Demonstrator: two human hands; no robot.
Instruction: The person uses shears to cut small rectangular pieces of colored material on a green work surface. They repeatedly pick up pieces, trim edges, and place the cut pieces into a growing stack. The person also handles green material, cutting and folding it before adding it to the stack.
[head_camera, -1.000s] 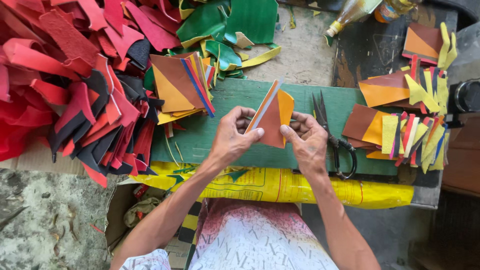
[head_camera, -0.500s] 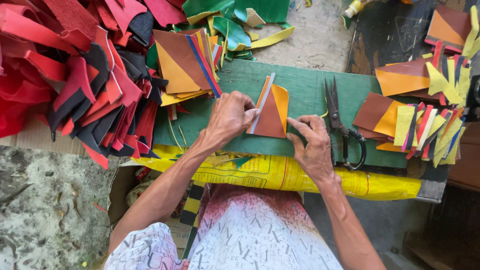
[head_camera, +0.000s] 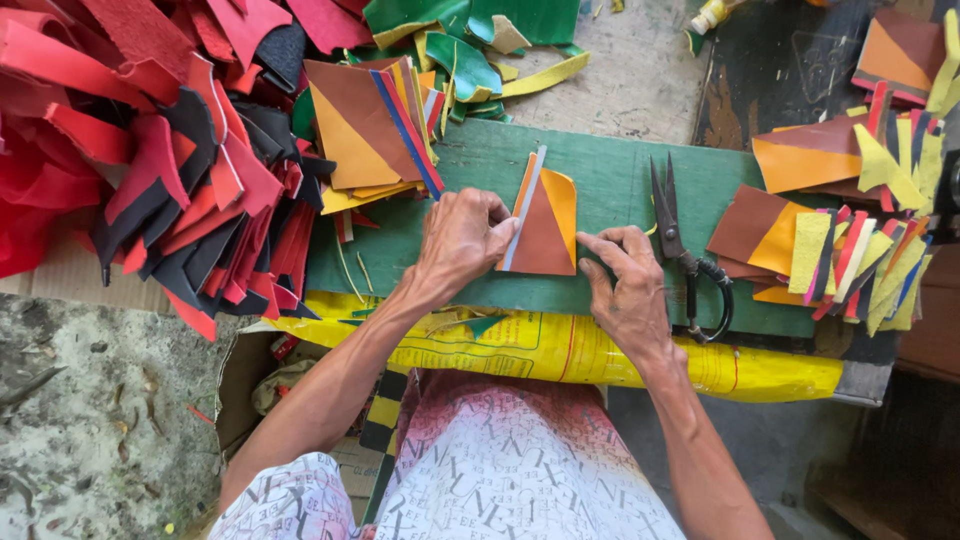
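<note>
A brown and orange leather patch (head_camera: 545, 228) with a pale strip along its left edge lies flat on the green board (head_camera: 610, 170). My left hand (head_camera: 462, 240) presses its fingertips on the patch's left side. At the patch's lower right corner, my right hand (head_camera: 628, 280) touches with its fingertips. Both hands are pinching or pressing the piece against the board.
Black scissors (head_camera: 680, 250) lie on the board just right of my right hand. A stack of similar patches (head_camera: 365, 130) sits at the upper left, more patches and coloured strips (head_camera: 850, 240) at the right. Red and black scraps (head_camera: 150, 150) pile up on the left; green scraps (head_camera: 470, 40) lie above.
The patch, held up and tilted between both hands a second ago, now lies flat on the green board under my fingertips. The view has shifted closer.
</note>
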